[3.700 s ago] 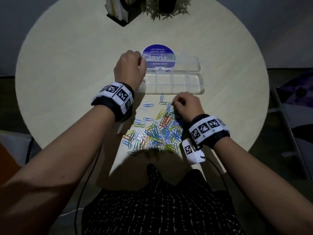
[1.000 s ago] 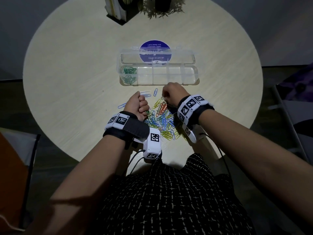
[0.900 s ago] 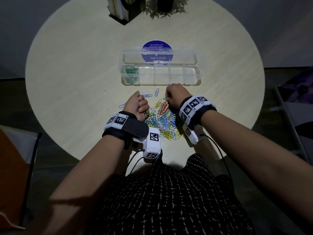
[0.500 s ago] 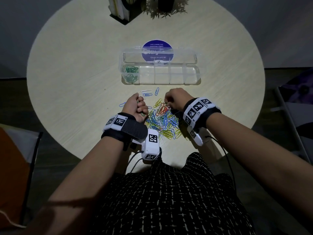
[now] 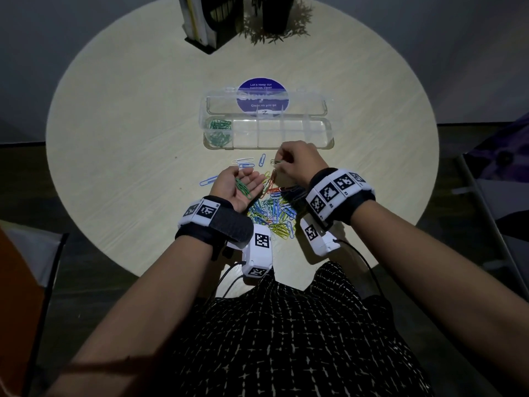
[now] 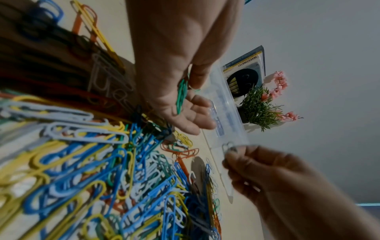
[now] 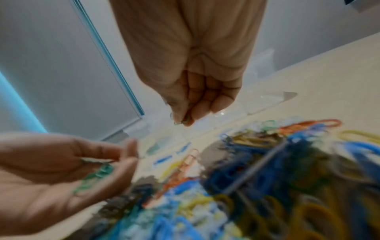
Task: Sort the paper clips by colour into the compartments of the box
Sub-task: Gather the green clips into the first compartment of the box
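Observation:
The clear compartment box (image 5: 325, 138) lies open across the table, with green clips (image 5: 219, 132) in its leftmost compartment. A mixed pile of coloured paper clips (image 5: 272, 214) lies in front of me. My left hand (image 5: 243, 181) is turned palm up beside the pile, fingers relaxed, and a few green clips (image 5: 242, 188) (image 6: 182, 95) lie on the palm. Just right of it, my right hand (image 5: 279, 163) pinches one paper clip (image 7: 182, 121) between thumb and fingertips; it looks green in the right wrist view. That hand hovers over the pile's far edge.
A few loose blue and white clips (image 5: 246, 162) lie between box and pile. A round blue sticker (image 5: 262, 94) shows through the open lid. A book holder (image 5: 206, 21) and a potted plant (image 5: 274, 18) stand at the table's far edge.
My left hand was a closed fist; it has turned palm up and opened, showing the green clips. The right hand has lifted a clip off the pile's far edge.

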